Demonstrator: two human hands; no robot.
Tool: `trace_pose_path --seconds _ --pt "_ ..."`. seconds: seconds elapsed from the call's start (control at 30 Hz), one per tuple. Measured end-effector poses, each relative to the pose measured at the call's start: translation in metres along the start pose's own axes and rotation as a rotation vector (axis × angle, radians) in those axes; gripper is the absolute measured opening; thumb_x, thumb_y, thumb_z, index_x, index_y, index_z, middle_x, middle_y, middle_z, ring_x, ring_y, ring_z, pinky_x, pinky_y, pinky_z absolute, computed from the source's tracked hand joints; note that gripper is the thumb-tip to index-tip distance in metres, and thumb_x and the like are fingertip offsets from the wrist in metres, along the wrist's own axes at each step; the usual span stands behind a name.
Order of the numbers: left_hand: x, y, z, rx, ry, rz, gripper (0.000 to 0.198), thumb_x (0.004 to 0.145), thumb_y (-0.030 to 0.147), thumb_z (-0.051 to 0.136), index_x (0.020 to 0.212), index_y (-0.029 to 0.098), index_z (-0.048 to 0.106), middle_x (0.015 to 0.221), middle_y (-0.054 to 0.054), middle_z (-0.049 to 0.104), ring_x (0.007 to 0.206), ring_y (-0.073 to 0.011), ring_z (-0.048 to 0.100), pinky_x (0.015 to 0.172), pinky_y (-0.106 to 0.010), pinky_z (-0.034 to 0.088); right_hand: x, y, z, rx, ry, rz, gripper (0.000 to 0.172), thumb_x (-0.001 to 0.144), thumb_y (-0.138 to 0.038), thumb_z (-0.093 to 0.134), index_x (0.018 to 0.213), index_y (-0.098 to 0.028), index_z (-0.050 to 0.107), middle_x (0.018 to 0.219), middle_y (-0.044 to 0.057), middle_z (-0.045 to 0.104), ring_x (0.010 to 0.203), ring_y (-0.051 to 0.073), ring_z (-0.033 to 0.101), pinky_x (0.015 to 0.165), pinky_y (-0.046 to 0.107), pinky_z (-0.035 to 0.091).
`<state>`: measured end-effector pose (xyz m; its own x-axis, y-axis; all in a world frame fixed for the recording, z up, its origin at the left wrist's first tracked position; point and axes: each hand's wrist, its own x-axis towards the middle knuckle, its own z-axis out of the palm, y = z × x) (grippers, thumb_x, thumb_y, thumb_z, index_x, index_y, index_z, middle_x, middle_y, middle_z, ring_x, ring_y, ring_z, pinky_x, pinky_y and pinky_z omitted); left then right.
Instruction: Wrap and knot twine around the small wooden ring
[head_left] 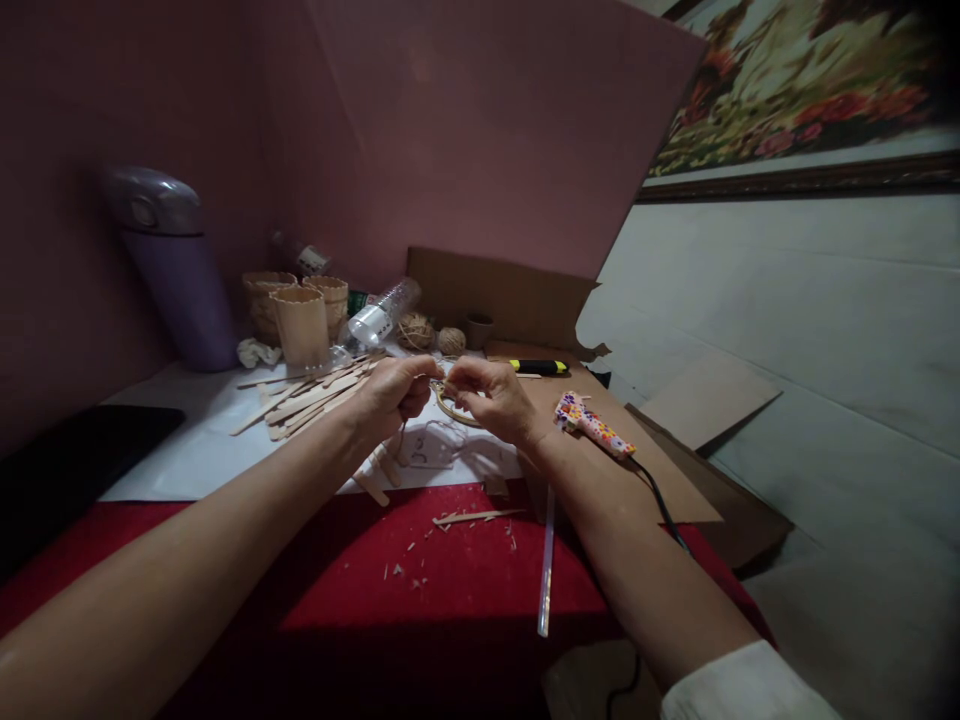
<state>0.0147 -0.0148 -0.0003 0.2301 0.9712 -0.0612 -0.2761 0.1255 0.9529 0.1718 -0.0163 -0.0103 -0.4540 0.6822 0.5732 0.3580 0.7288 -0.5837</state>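
My left hand (401, 385) is closed in a pinch over the white sheet, and a thin strand of twine (403, 432) hangs below its fingers. Close beside it, my right hand (491, 395) is also pinched, its fingertips almost meeting the left ones. What lies between the right fingertips is too small to make out. A pale round ring (456, 414) shows just under the right hand, partly covered by it. Wooden craft sticks (315, 398) lie heaped left of my left hand, with several shorter stick pieces (379, 470) below it.
A hot glue gun (596, 425) with a flowered cover and a black-yellow cutter (540, 367) lie on cardboard (652, 485) at right. Behind are twine balls (451, 341), a plastic bottle (386, 312), wooden cups (300, 328) and a purple flask (176, 280). A glue stick (547, 570) lies in front.
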Motion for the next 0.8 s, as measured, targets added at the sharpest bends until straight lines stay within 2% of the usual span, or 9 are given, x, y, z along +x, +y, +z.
trace_pose_path --seconds 0.1,0.23,0.33,0.4,0.5,0.67,0.8 --pt "0.0005 0.0001 0.0003 0.024 -0.012 0.022 0.035 0.060 0.015 0.058 0.045 0.020 0.028 0.035 0.009 0.021 0.033 -0.0026 0.015 0.036 -0.023 0.007 0.0006 -0.0018 -0.0004 0.075 0.016 0.052 0.009 0.079 -0.020 0.053 0.070 -0.017 0.053 0.063 -0.003 0.054 0.057 0.007 0.048 0.055 0.021 0.039" --pt "0.0009 -0.0008 -0.0011 0.080 -0.082 0.096 0.029 0.060 0.016 0.060 0.048 0.019 0.034 0.037 0.010 0.023 0.034 -0.0024 0.016 0.036 -0.022 0.006 0.0015 -0.0058 -0.0012 0.203 0.063 0.152 0.017 0.083 -0.031 0.051 0.073 -0.018 0.049 0.061 -0.002 0.057 0.048 0.006 0.049 0.047 0.020 0.039" --pt "-0.0005 -0.0010 -0.0020 0.100 -0.141 0.125 0.024 0.062 0.019 0.062 0.052 0.018 0.040 0.040 0.010 0.023 0.035 -0.0023 0.016 0.037 -0.022 0.006 0.0019 -0.0059 -0.0017 0.252 0.074 0.183 0.018 0.083 -0.032 0.052 0.073 -0.018 0.048 0.059 -0.002 0.058 0.044 0.006 0.048 0.043 0.019 0.039" --pt "-0.0016 -0.0006 -0.0023 0.093 -0.160 0.124 0.028 0.064 0.021 0.063 0.052 0.018 0.038 0.041 0.010 0.022 0.036 -0.0023 0.015 0.038 -0.022 0.006 0.0020 -0.0046 -0.0018 0.271 0.077 0.199 0.018 0.083 -0.032 0.052 0.072 -0.018 0.048 0.059 -0.002 0.058 0.043 0.006 0.049 0.042 0.019 0.040" --pt "-0.0026 0.0001 -0.0024 0.087 -0.170 0.121 0.029 0.065 0.023 0.063 0.051 0.018 0.039 0.041 0.010 0.021 0.037 -0.0024 0.015 0.038 -0.023 0.006 0.0019 -0.0028 -0.0014 0.273 0.084 0.216 0.018 0.082 -0.033 0.053 0.072 -0.018 0.048 0.058 -0.002 0.059 0.042 0.006 0.049 0.041 0.019 0.041" --pt "-0.0015 -0.0007 -0.0023 0.149 -0.171 0.143 0.015 0.062 0.023 0.070 0.066 0.013 0.059 0.041 0.009 0.030 0.036 -0.0021 0.019 0.038 -0.022 0.007 0.0019 -0.0025 -0.0004 0.287 0.088 0.224 0.018 0.081 -0.033 0.052 0.072 -0.018 0.047 0.058 -0.002 0.058 0.042 0.007 0.050 0.040 0.019 0.041" --pt "0.0001 0.0000 -0.0018 0.186 -0.127 0.135 0.014 0.062 0.021 0.071 0.066 0.012 0.061 0.039 0.009 0.032 0.035 -0.0018 0.020 0.038 -0.022 0.007 0.0031 0.0013 -0.0010 0.227 0.072 0.236 0.017 0.082 -0.032 0.050 0.073 -0.018 0.047 0.063 -0.001 0.060 0.044 0.007 0.050 0.042 0.020 0.039"
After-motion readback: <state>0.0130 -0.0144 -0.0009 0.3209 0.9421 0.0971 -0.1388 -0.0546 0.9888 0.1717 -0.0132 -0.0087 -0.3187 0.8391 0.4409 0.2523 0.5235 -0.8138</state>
